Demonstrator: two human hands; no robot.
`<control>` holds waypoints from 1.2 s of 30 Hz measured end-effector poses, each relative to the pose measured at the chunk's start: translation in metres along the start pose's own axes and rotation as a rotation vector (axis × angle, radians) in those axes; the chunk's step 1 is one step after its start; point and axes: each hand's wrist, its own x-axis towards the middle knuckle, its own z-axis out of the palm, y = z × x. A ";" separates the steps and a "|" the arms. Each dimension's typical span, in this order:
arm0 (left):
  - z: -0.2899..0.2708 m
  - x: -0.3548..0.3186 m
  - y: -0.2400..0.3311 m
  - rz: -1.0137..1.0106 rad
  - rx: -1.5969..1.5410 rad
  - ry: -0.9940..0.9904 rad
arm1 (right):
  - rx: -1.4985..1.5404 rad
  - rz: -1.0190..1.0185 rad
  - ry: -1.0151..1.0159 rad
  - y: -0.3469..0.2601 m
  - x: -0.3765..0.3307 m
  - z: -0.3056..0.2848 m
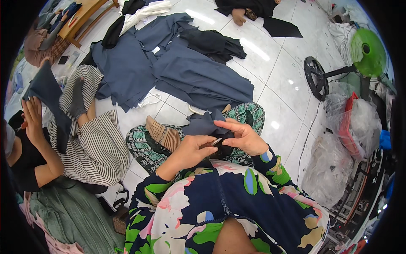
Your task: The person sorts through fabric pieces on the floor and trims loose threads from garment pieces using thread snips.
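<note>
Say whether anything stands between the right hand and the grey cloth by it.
Nothing visible does: the right hand appears to touch the grey cloth. The shiny tool in the left hand doesn't block it.

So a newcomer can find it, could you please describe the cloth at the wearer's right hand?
On the white tiled floor, find the green patterned trousers. Over them, at the right hand, is the small grey cloth, crumpled, unlike the larger grey pieces spread beyond.

Tiled floor [284, 120] at right leaves passage up to plastic bags [327, 173], while spread grey cloth [198, 80] obstructs far, striped trousers [93, 146] left.
</note>
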 end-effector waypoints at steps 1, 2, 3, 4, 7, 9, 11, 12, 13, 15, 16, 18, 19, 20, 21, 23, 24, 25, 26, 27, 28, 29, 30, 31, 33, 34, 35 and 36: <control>-0.001 -0.001 0.003 -0.037 -0.010 -0.020 | -0.001 0.000 0.001 0.000 -0.001 -0.001; -0.001 -0.001 0.005 -0.037 -0.010 -0.020 | -0.026 0.015 0.006 0.000 -0.002 -0.002; 0.000 -0.001 0.006 -0.024 -0.026 -0.007 | -0.052 0.029 0.012 0.001 -0.002 -0.003; 0.001 -0.001 0.007 -0.012 -0.042 0.007 | -0.053 0.029 0.011 0.002 -0.002 -0.004; 0.001 0.002 0.007 -0.039 -0.040 0.002 | -0.055 0.019 0.007 0.004 -0.002 -0.005; 0.002 0.002 0.008 -0.043 -0.023 0.008 | -0.047 0.041 0.007 0.005 -0.002 -0.005; 0.003 0.003 0.008 -0.047 -0.006 0.011 | -0.039 0.042 0.005 0.003 -0.002 -0.003; 0.004 0.003 0.007 -0.041 -0.012 0.007 | -0.031 0.043 0.002 0.002 -0.002 -0.003; 0.004 0.004 0.006 -0.035 -0.018 0.003 | -0.030 0.042 0.003 0.003 -0.002 -0.004; 0.004 0.005 0.004 -0.032 -0.006 0.002 | -0.133 -0.022 -0.008 0.005 -0.002 -0.005; 0.004 0.005 0.003 -0.029 0.005 0.003 | -0.132 -0.022 -0.007 0.004 -0.002 -0.005; 0.004 0.006 0.003 -0.042 -0.006 -0.011 | -0.090 0.024 -0.027 0.004 -0.002 -0.005; 0.003 0.006 0.003 -0.054 -0.017 -0.025 | -0.090 0.024 -0.027 0.005 -0.002 -0.006; 0.004 0.006 0.004 -0.054 -0.017 -0.025 | -0.110 0.012 -0.036 0.006 -0.002 -0.008; 0.004 0.005 0.005 -0.054 -0.016 -0.024 | -0.130 0.000 -0.044 0.007 -0.002 -0.008; 0.005 0.005 0.004 -0.053 -0.016 -0.023 | -0.122 0.016 -0.044 0.007 -0.002 -0.008; 0.005 0.006 0.003 -0.051 -0.025 -0.025 | -0.114 0.032 -0.043 0.007 -0.003 -0.007; 0.005 0.006 0.002 -0.049 -0.034 -0.026 | -0.114 0.033 -0.044 0.005 -0.003 -0.006; 0.005 0.006 0.001 -0.049 -0.035 -0.024 | -0.106 0.075 -0.027 0.003 -0.004 -0.005; 0.005 0.006 -0.001 -0.052 -0.033 -0.026 | -0.098 0.117 -0.010 0.002 -0.004 -0.004; 0.005 0.006 -0.001 -0.052 -0.030 -0.032 | -0.099 0.117 -0.007 0.003 -0.004 -0.005; 0.006 0.006 -0.001 -0.051 -0.030 -0.034 | -0.148 0.053 -0.029 0.007 -0.003 -0.007; 0.006 0.006 0.000 -0.056 -0.039 -0.035 | -0.198 -0.010 -0.051 0.008 -0.003 -0.008; 0.005 0.006 0.000 -0.063 -0.048 -0.033 | -0.197 -0.009 -0.051 0.006 -0.004 -0.007; 0.001 0.004 0.007 -0.096 -0.050 -0.035 | -0.168 0.039 0.007 0.000 -0.006 -0.006; -0.001 0.003 0.009 -0.128 -0.050 -0.036 | -0.167 0.039 0.007 0.001 -0.007 -0.006; 0.000 0.003 0.009 -0.128 -0.050 -0.036 | -0.149 0.051 0.012 0.003 -0.007 -0.007; 0.000 0.004 0.009 -0.117 -0.071 -0.029 | -0.131 0.062 0.017 0.004 -0.007 -0.008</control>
